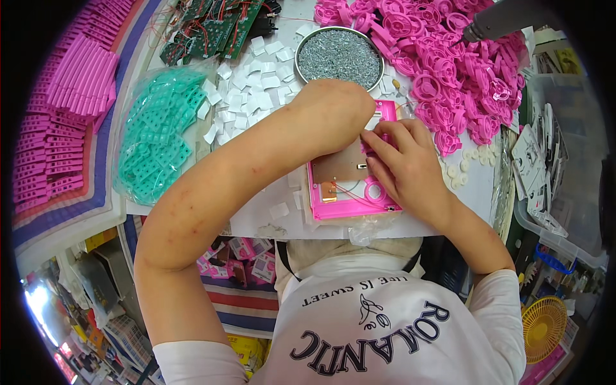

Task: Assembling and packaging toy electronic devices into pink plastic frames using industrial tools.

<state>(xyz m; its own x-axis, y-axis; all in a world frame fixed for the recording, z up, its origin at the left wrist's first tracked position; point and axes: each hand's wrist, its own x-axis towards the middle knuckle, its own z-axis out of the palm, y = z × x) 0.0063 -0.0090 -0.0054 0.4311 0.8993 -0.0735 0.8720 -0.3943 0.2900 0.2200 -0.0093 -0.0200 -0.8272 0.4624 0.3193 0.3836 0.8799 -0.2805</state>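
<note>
A pink plastic casing (346, 208) lies on the white tabletop in front of me, with a brown circuit board (337, 168) inside it. Thin red wires and a small copper-coloured piece (329, 192) show at its near end. My left hand (343, 106) is bent down over the far part of the casing; its fingers are hidden behind the wrist. From the right, my right hand (410, 160) grips the casing's side, fingers bent over the board's edge. What lies under its fingertips is hidden.
Beyond the casing stands a round tray of small screws (340, 58). White square pads (253, 83) lie left of it, near a bag of teal parts (157, 131) and green circuit boards (215, 32). Pink ring-shaped parts (443, 70) are heaped right, under a dark electric screwdriver (500, 22).
</note>
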